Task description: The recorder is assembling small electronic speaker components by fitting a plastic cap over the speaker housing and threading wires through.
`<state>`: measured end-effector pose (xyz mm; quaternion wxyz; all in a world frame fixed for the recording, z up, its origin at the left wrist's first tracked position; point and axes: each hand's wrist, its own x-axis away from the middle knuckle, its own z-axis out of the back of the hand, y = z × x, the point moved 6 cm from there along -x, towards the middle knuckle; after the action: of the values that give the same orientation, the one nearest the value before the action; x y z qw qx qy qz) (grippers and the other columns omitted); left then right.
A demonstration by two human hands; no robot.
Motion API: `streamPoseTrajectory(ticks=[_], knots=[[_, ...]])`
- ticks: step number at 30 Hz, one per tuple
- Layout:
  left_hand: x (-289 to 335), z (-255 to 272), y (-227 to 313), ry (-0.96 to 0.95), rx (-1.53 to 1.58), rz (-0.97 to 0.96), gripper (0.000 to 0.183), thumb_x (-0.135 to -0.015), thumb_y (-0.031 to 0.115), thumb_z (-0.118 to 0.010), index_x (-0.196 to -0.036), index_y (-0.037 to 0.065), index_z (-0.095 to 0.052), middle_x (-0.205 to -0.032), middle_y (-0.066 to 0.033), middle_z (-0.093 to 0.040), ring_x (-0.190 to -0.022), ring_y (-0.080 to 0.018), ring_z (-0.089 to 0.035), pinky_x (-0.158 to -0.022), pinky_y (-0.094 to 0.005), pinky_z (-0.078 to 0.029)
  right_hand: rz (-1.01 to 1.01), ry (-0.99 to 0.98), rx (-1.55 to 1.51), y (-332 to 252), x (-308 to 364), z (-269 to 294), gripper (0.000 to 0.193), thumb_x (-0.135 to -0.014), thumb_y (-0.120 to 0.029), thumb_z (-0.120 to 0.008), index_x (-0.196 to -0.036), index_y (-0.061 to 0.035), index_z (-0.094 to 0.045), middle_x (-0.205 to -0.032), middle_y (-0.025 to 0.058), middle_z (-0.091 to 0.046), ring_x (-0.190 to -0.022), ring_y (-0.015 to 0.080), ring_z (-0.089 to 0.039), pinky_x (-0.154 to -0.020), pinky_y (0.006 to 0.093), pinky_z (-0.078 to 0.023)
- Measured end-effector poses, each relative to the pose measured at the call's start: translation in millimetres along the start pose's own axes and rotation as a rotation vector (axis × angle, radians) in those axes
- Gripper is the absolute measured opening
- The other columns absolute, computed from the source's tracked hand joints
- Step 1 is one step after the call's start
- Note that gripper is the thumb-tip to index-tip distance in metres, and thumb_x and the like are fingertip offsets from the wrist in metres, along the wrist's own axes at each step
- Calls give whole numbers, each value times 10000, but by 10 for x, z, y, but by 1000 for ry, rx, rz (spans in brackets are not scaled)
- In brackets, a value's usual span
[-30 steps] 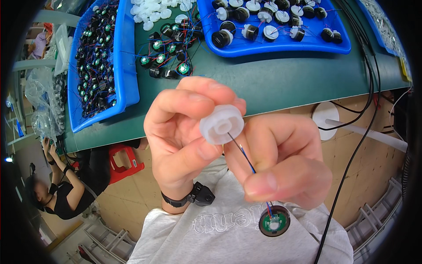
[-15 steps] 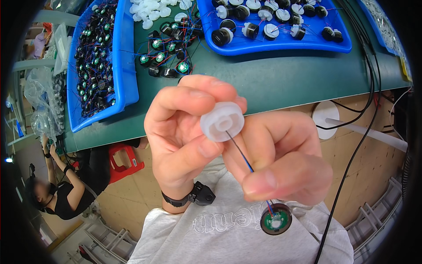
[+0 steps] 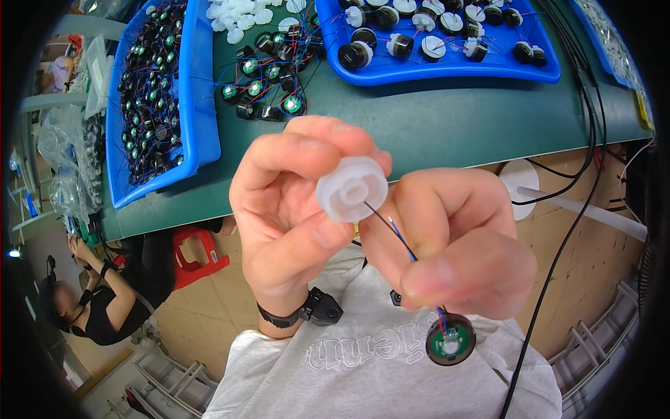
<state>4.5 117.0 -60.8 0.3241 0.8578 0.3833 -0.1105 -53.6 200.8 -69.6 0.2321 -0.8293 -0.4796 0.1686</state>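
My left hand [image 3: 279, 202] pinches a translucent white plastic cap [image 3: 336, 199], round with a raised ring at its centre, between thumb and fingers. Close beside it on the right, my right hand [image 3: 464, 244] is closed on thin dark and blue wires [image 3: 398, 236]. One wire end reaches the cap near its central ring; whether it passes through cannot be told. A bare blue wire tip stands apart from the cap. Below my right hand, a small round black part with a green circuit board [image 3: 451, 340] hangs from the red and blue wires.
On the green table [image 3: 391, 126] lie loose wired round parts [image 3: 272, 73] and a pile of white caps [image 3: 241, 14]. A blue tray [image 3: 199, 105] of wired parts stands left, another blue tray [image 3: 447, 73] of capped parts behind. Black cables [image 3: 593, 140] hang right. A person [image 3: 105, 300] works at far left.
My right hand has moved slightly right, away from the cap, and the hanging round part has shifted right and up with it. A loose blue wire tip now shows beside the cap.
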Motion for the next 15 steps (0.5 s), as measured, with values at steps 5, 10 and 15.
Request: streamPoseTrajectory(ticks=[5,10,15], knots=[[3,-23,-3,14,-6,-8,389,-671,-93,-547,-1052,-34,-490,-1103,-201,-462,-994,-275,-523,-872,-376,-440,0,0,-8,7,-16,-6,164,-594,28,-589,-552,-54,-454,-543,18,-442,-486,98,-373,-459,238,-245],[13,-6,-1,25,-22,-11,383,-675,-87,-549,-1050,-30,-490,-1101,-198,-462,-991,-270,-525,-871,-377,-443,3,1,-5,22,-21,-6,161,-593,26,-588,-552,-54,-454,-543,18,-442,-487,98,-373,-461,238,-246],[-6,5,20,7,-43,-7,389,-669,-61,-569,-1049,-20,-493,-1097,-191,-465,-986,-269,-528,-872,-384,-444,4,1,-1,16,-27,-3,158,-593,24,-586,-552,-53,-455,-544,18,-443,-489,99,-373,-463,238,-246]])
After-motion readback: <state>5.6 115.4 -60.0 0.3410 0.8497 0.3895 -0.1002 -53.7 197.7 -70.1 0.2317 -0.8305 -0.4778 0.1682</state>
